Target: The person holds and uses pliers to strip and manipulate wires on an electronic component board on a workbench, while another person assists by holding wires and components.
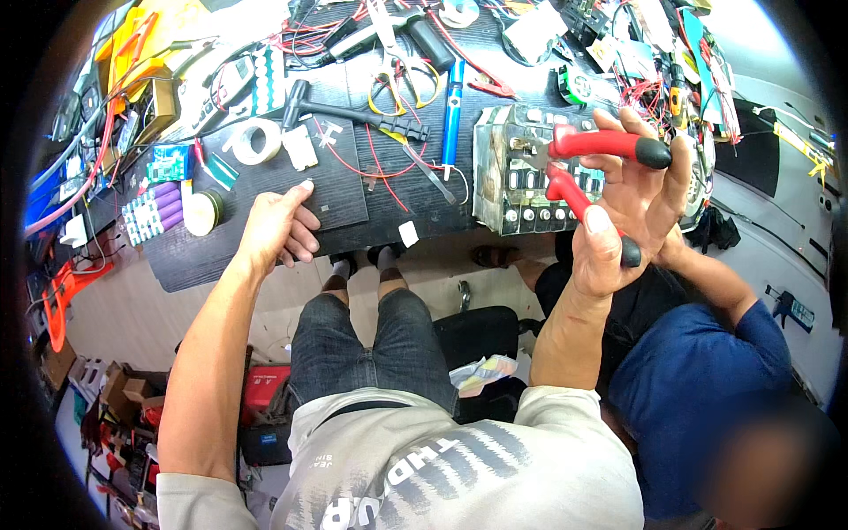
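Note:
My right hand [629,208] is raised over the right side of the desk, closed around red-handled pliers [609,146] with black handle ends. The handles are spread apart, and the jaws point left over a clear-sided compartment box [512,190]. Near the desk's front edge, my left hand [278,230] hovers or rests with fingers loosely apart and nothing in it; contact with the dark board below cannot be told. Beyond that hand lie a white tape roll [256,141], a small white piece [300,148] and a black-handled hammer [353,113].
Scissors [402,84], a blue pen-shaped tool [453,115] and red wires [375,163] lie mid-desk. Purple battery cells [152,212] and a round tin [203,212] sit at left. A person in a blue shirt [707,371] is close on my right. A black chair [481,336] stands below.

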Demonstrator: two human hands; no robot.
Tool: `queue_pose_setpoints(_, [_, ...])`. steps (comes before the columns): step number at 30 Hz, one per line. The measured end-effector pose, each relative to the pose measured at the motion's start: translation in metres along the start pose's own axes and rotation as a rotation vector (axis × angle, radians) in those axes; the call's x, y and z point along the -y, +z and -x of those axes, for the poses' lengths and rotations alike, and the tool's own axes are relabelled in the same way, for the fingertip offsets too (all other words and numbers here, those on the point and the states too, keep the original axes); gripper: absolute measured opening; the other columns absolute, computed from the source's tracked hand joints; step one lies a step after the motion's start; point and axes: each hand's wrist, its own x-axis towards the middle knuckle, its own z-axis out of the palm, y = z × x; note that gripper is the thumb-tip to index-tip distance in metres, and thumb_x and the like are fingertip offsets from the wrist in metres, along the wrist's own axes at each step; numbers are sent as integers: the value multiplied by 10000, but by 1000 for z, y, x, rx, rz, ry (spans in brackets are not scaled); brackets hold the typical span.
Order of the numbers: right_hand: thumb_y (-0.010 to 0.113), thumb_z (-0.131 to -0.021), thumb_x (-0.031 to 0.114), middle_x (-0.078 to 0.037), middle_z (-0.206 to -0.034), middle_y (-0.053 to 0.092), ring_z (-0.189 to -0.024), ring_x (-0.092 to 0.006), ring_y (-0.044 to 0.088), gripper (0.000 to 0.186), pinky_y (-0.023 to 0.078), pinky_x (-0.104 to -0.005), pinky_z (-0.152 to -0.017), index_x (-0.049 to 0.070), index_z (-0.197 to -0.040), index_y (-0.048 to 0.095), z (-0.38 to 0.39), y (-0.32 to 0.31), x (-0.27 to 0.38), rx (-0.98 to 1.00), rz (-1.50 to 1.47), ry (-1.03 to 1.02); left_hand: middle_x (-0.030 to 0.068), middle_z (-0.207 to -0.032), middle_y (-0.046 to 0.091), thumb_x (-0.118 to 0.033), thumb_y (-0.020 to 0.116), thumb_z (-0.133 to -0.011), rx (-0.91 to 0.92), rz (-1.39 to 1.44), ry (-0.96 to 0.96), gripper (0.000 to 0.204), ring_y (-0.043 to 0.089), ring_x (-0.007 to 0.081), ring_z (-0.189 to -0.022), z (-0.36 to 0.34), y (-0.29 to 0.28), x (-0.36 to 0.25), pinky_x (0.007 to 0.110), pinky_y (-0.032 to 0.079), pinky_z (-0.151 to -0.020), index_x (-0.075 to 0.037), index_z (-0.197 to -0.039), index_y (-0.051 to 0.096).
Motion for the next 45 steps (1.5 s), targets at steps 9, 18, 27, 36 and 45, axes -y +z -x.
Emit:
queue_pose_setpoints(9, [653,-883,53,-347,-1456,572,-1289,-466,656,865,617,-441,-944,38,-1681,318,2,4,-14,-12,9,-71,199,-616,694,-556,571,-1066,-4,-21,-27,685,661,234,-426,-1,0,-1,328,462,-315,95,-896,699])
queue_pose_setpoints(18, [570,-958,-55,-238,-1249,689,-1118,-288,709,553,591,-442,-1000,-26,-1504,483,-32,18,-10,-52,-97,5,196,-604,689,-548,577,-1066,10,9,-28,682,650,232,-412,-1,-1,0,320,451,-306,96,-882,703])
queue_pose_setpoints(27, [537,-1120,138,-248,-1157,740,-958,-282,784,356,566,-227,-663,-47,-1424,555,-94,2,-43,-30,-79,217,196,-609,691,-576,582,-1057,3,-5,-20,705,649,231,-411,-1,0,-1,322,452,-308,98,-886,701])
queue_pose_setpoints(36, [688,-1000,177,-184,-1257,661,-1175,-276,663,672,513,-445,-1088,-51,-1578,432,-46,2,-20,-49,-241,74,196,-597,684,-561,585,-1061,7,3,-10,687,646,223,-408,-2,0,2,314,448,-307,94,-884,696])
queue_pose_setpoints(45, [689,-993,151,-255,-1308,663,-1206,-377,694,685,551,-466,-1062,-9,-1583,381,-47,2,-27,8,-501,181,185,-580,679,-554,603,-1053,-11,12,-14,665,636,213,-390,-3,2,1,299,440,-296,74,-856,688])
